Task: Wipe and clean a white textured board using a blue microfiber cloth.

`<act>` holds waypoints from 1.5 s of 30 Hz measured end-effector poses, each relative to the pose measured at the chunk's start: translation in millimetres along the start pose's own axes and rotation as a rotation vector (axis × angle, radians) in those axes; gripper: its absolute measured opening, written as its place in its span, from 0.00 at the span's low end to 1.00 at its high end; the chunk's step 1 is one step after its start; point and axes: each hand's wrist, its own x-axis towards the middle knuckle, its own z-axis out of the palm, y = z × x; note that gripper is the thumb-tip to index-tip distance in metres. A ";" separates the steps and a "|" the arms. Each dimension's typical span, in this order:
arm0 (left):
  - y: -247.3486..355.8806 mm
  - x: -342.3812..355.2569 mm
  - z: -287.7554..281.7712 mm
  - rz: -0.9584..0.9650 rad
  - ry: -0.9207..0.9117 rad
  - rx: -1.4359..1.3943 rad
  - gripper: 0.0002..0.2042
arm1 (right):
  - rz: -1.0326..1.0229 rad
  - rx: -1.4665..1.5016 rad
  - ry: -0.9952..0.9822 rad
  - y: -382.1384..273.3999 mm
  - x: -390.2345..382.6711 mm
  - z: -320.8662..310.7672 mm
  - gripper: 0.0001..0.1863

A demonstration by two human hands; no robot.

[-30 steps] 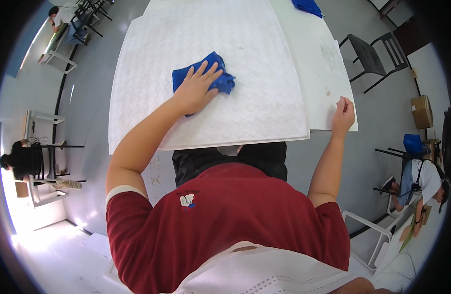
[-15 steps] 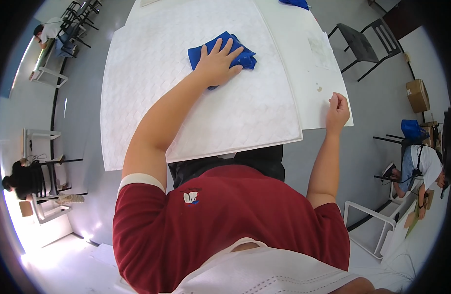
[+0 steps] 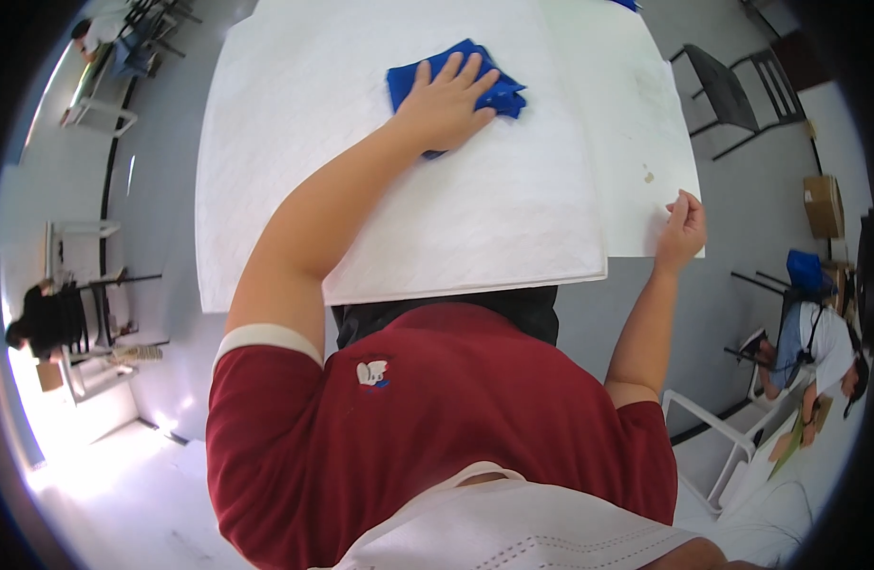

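Note:
My left hand (image 3: pixel 446 104) lies with fingers spread flat over a crumpled blue cloth (image 3: pixel 407 87) on a white quilted pad (image 3: pixel 285 114) with a woven-square texture. My right hand (image 3: pixel 681 228) is by the near right edge of the white board or tabletop (image 3: pixel 636 123) beside the pad, fingers curled closed; whether they hold anything is hidden. Another blue cloth (image 3: pixel 625 5) is partly visible at the top right of that surface.
A black chair (image 3: pixel 727 95), cardboard box (image 3: pixel 823 207) and blue container (image 3: pixel 806 269) are at the right, near a seated person in a white shirt (image 3: pixel 822 342). Other people sit at the left, one in black (image 3: pixel 52 323), one in a white top (image 3: pixel 104 33).
My left hand and the blue cloth under it have slid away from me and to the right across the pad. My right hand stays by the edge, fingers still curled.

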 end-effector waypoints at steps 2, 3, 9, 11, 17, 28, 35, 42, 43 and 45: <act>1.5 0.8 1.3 -0.018 -0.003 -0.004 0.28 | 0.001 -0.021 -0.017 -0.9 -0.3 -2.2 0.09; 2.2 2.2 2.3 -0.006 -0.006 -0.017 0.28 | 0.007 -0.061 -0.009 -2.2 0.6 -4.1 0.09; 2.8 -7.2 -1.1 -0.054 0.002 -0.044 0.27 | -0.071 -0.039 -0.031 5.1 3.8 -0.5 0.10; 1.4 -13.9 -5.1 -0.043 -0.092 -0.109 0.26 | -0.076 -0.042 -0.036 5.7 5.6 1.1 0.10; -71.9 -66.5 -48.2 -0.472 -0.053 -1.590 0.27 | -0.097 -0.096 -0.035 4.1 4.1 1.3 0.10; -145.3 -218.5 -63.0 -0.272 0.611 -2.319 0.23 | -0.101 -0.101 -0.019 8.5 5.5 -4.6 0.11; -129.0 -226.7 -64.9 -0.186 0.555 -2.340 0.24 | -0.110 -0.052 -0.034 16.6 8.1 -1.7 0.11; -88.2 -205.1 -55.1 -0.687 0.396 -1.340 0.28 | -0.090 -0.058 -0.023 11.0 4.8 -0.7 0.10; -78.7 -201.5 -53.1 -0.622 0.312 -1.180 0.30 | -0.085 -0.062 -0.021 9.3 4.0 -0.7 0.10; -61.8 -192.6 -54.5 -0.512 0.107 -0.918 0.29 | -0.093 -0.091 -0.021 5.4 2.8 -1.4 0.10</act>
